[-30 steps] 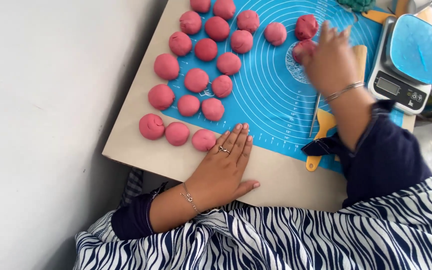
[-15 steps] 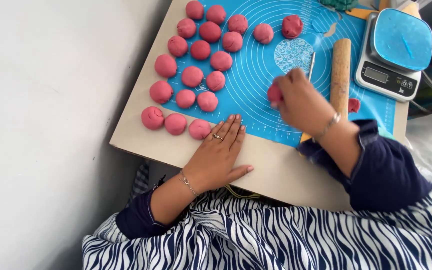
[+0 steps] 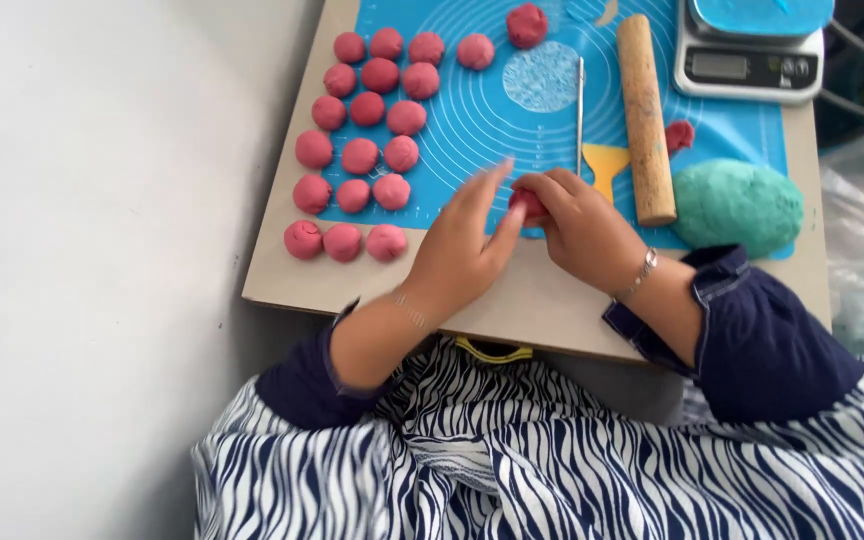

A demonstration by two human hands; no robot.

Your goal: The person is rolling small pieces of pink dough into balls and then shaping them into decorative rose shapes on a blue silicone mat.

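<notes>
Two hands press one red dough piece

Both the left hand [image 3: 462, 245] and right hand [image 3: 582, 225] close fingers around a small red dough lump [image 3: 526, 203] at the blue silicone mat's [image 3: 482, 130] near edge, beside smooth round balls [image 3: 360, 156] and a wooden rolling pin [image 3: 644, 115]

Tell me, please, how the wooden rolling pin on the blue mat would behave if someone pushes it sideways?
The wooden rolling pin is a plain cylinder, so it would probably roll easily across the smooth blue mat. It looks rigid. Rightward, the green dough lump might stop it.
</notes>
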